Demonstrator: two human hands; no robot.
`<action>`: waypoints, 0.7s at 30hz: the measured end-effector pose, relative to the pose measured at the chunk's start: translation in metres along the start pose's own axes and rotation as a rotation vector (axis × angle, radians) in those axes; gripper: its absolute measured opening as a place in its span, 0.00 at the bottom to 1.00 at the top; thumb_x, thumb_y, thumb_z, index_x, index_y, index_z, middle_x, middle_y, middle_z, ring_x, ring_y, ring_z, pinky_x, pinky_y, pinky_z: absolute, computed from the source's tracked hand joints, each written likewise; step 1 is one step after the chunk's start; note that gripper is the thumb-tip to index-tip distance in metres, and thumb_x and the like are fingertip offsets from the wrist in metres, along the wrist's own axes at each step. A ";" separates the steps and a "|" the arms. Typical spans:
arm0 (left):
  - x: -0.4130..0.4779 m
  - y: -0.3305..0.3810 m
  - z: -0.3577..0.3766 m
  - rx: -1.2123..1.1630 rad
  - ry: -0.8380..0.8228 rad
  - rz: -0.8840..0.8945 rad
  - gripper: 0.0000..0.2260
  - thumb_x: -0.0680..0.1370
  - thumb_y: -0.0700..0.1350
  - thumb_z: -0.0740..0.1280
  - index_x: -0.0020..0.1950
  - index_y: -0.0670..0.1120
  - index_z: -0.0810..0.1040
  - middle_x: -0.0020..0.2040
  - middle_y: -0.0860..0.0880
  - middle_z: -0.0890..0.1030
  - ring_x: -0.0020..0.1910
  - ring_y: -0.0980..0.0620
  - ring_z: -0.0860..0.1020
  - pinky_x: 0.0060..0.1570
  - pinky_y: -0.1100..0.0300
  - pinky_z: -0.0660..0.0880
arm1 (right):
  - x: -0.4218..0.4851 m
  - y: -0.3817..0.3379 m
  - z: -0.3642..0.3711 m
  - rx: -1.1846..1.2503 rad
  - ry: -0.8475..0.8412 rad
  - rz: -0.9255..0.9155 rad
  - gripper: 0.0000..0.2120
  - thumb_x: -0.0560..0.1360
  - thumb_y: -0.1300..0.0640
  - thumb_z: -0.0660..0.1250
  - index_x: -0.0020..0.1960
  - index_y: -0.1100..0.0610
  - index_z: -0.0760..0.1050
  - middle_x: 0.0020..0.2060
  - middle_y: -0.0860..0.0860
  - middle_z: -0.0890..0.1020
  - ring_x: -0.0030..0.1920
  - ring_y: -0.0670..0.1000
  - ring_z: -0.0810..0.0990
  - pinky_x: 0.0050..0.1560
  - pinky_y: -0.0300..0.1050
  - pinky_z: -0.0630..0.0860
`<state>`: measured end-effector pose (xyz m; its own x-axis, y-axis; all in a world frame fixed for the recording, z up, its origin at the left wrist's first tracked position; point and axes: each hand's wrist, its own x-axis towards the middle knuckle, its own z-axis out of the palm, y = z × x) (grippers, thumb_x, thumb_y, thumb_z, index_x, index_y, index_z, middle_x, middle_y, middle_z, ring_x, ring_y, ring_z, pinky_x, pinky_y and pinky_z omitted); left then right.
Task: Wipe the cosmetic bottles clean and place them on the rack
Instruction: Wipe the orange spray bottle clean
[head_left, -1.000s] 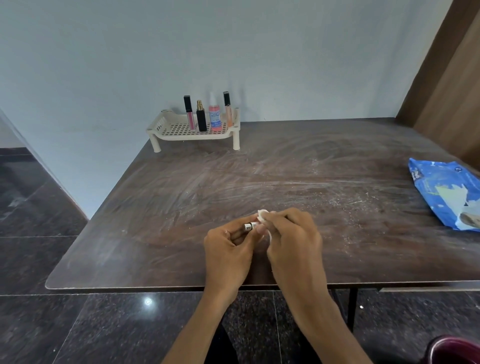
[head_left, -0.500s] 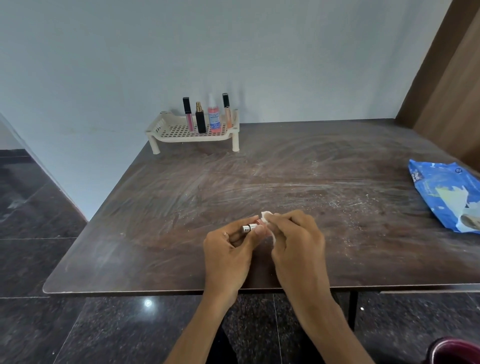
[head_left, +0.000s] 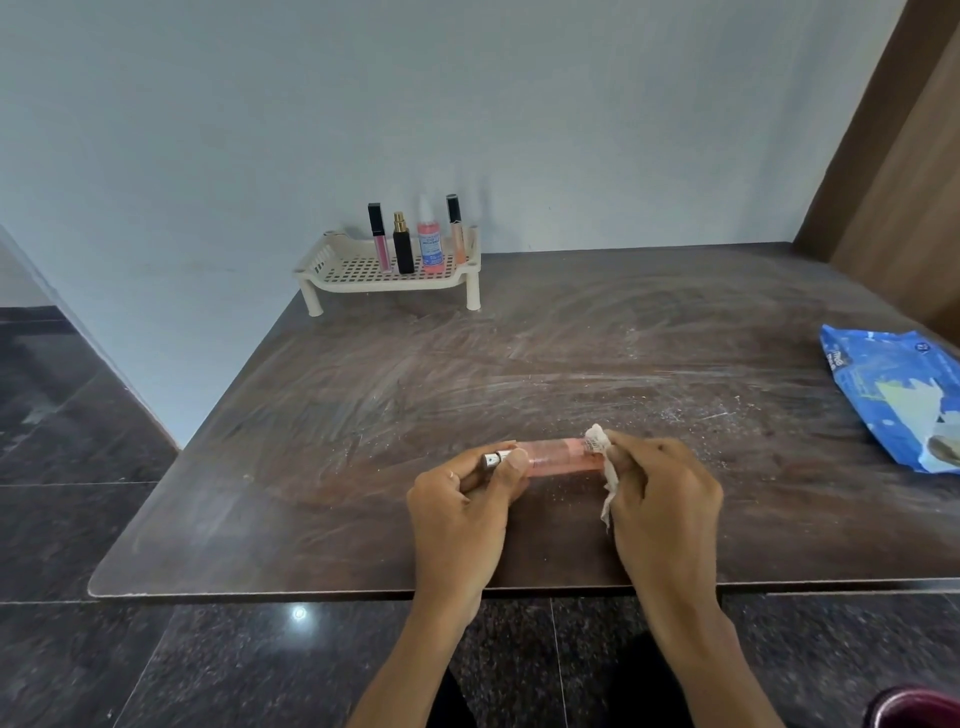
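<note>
I hold the pink bottle level and crosswise between my two hands, just above the near part of the counter. My left hand pinches its silver-capped end between thumb and fingers. I judge this keeps it from turning or slipping under the rubbing. My right hand is curled round a white wipe and presses it against the bottle's other end, with a tail of the wipe hanging below my fingers. Held sideways like this, the body between my hands lies open to the wipe. I take the step in hand to be wiping, with placing yet to come.

The rack stands well apart at the counter's far edge, against the wall. A pink gloss tube, a black bottle, a spray bottle and a peach tube stand upright in a row toward its right side, and this one should join them. A blue wipe packet lies at the counter's right edge, probably kept there so my right hand can reach it. Pale streaks and specks smear the counter top.
</note>
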<state>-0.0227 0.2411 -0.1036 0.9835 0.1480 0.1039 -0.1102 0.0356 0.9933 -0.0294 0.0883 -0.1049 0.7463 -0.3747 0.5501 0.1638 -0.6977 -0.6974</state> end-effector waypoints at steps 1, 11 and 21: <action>0.000 0.001 0.000 -0.002 -0.001 0.001 0.04 0.77 0.43 0.73 0.50 0.46 0.87 0.44 0.49 0.88 0.48 0.52 0.87 0.54 0.49 0.82 | 0.000 -0.003 0.000 0.006 0.018 -0.022 0.09 0.76 0.66 0.67 0.55 0.61 0.82 0.40 0.50 0.80 0.36 0.45 0.78 0.38 0.26 0.72; 0.000 0.001 -0.002 0.010 -0.008 -0.017 0.05 0.76 0.44 0.74 0.50 0.46 0.87 0.43 0.49 0.88 0.45 0.51 0.87 0.52 0.49 0.83 | -0.015 -0.028 0.016 -0.006 -0.111 -0.227 0.12 0.73 0.65 0.71 0.56 0.60 0.82 0.40 0.49 0.78 0.40 0.50 0.76 0.36 0.42 0.77; -0.001 0.002 -0.001 0.002 0.001 -0.005 0.05 0.78 0.42 0.72 0.50 0.45 0.87 0.43 0.49 0.88 0.46 0.52 0.87 0.52 0.52 0.82 | -0.008 -0.027 0.013 -0.026 -0.099 -0.149 0.10 0.74 0.65 0.70 0.55 0.61 0.82 0.39 0.49 0.77 0.40 0.49 0.76 0.37 0.38 0.75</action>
<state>-0.0238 0.2418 -0.1019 0.9840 0.1486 0.0986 -0.1048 0.0347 0.9939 -0.0315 0.1182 -0.0972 0.7751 -0.2054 0.5976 0.2614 -0.7568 -0.5991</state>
